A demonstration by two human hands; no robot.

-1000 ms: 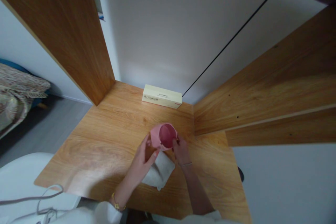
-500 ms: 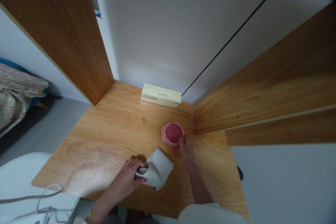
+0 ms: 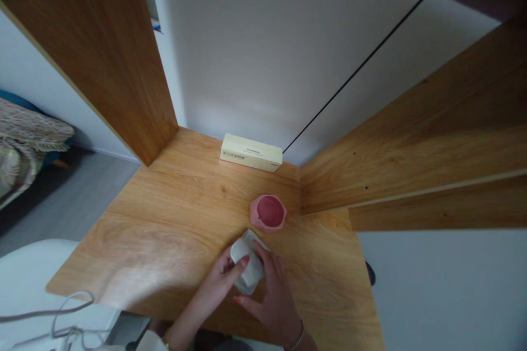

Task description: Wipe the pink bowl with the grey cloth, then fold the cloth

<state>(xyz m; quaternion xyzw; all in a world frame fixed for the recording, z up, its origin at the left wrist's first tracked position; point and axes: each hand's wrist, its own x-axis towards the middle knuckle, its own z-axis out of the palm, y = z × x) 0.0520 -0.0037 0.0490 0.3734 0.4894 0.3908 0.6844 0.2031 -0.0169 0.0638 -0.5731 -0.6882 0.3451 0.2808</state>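
Note:
A folded light grey cloth [image 3: 252, 273] is between my two hands near the front of the wooden table. My left hand [image 3: 224, 277] grips its left side, the thumb lying over the top. From the right, my right hand [image 3: 275, 290] spans the cloth, fingers on its upper edge and thumb by its lower edge. Whether something is wrapped inside the cloth I cannot tell. Just beyond the hands stands a pink faceted bowl [image 3: 254, 218], upright, touched by neither hand.
A long cream box [image 3: 251, 152] lies against the wall at the back of the wooden table [image 3: 177, 214]. Wooden panels [image 3: 395, 137] rise on both sides. At the lower left are a white rounded surface [image 3: 33, 274] and a grey cable [image 3: 61, 308].
My right hand has let go of the pink bowl and come down to the cloth. My left hand has moved slightly right, and the cloth is now bunched smaller between both hands.

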